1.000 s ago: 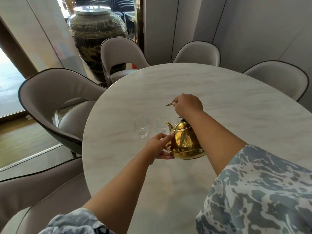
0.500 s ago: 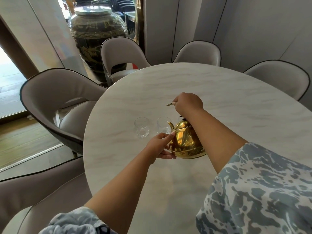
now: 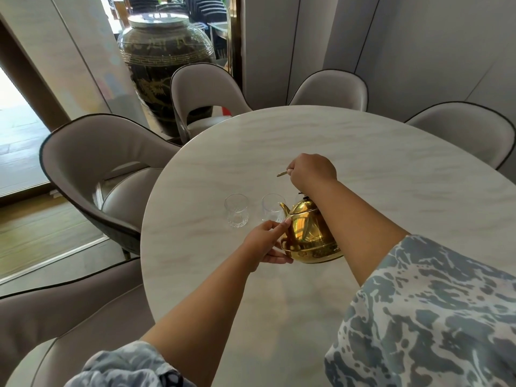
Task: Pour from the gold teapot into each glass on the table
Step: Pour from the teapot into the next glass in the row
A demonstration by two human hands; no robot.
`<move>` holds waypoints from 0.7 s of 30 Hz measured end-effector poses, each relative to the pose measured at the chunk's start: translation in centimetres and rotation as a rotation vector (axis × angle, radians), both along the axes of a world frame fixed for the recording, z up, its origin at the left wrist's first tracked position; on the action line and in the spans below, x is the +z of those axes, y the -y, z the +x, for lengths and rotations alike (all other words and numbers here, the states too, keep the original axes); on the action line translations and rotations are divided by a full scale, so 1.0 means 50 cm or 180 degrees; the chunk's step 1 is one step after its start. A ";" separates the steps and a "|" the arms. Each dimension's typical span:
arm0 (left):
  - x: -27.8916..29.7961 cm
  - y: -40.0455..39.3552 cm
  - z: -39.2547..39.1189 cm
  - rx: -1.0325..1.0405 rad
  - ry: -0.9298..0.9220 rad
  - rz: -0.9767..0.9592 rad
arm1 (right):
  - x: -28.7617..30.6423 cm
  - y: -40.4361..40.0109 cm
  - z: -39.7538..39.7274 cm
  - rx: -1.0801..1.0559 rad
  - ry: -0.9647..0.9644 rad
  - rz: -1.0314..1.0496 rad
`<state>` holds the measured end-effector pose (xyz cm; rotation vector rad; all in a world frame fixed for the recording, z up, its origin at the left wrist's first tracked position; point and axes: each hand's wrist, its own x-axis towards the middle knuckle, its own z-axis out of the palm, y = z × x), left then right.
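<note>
Near the table's (image 3: 363, 152) middle, my right hand (image 3: 312, 171) grips the gold teapot's (image 3: 310, 236) handle, my left hand (image 3: 265, 244) cups its body; next I should tip the spout over the nearer glass (image 3: 272, 209), then the left glass (image 3: 236, 210).

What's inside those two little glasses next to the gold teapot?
The left glass looks clear and empty. The right glass also looks clear, but the gold teapot spout and the left hand cover its lower part, so any liquid there can't be confirmed.
</note>
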<state>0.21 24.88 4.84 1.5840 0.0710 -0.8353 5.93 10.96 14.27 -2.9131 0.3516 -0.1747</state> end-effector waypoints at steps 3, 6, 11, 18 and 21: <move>0.000 0.001 0.000 0.0000 0.0003 -0.0003 | 0.001 0.001 0.001 0.0003 -0.0007 -0.0011; 0.002 0.001 0.000 -0.0010 0.0011 -0.0012 | 0.005 0.002 0.002 0.0006 -0.0013 -0.0020; 0.003 0.001 -0.001 -0.0022 -0.0006 -0.0055 | 0.007 0.001 0.002 0.0030 -0.0027 -0.0050; 0.004 0.001 -0.004 -0.0012 -0.0015 -0.0086 | 0.010 -0.001 0.000 0.0049 -0.0042 -0.0107; 0.004 0.000 -0.003 -0.0011 -0.0012 -0.0097 | 0.011 -0.003 -0.001 0.0055 -0.0033 -0.0118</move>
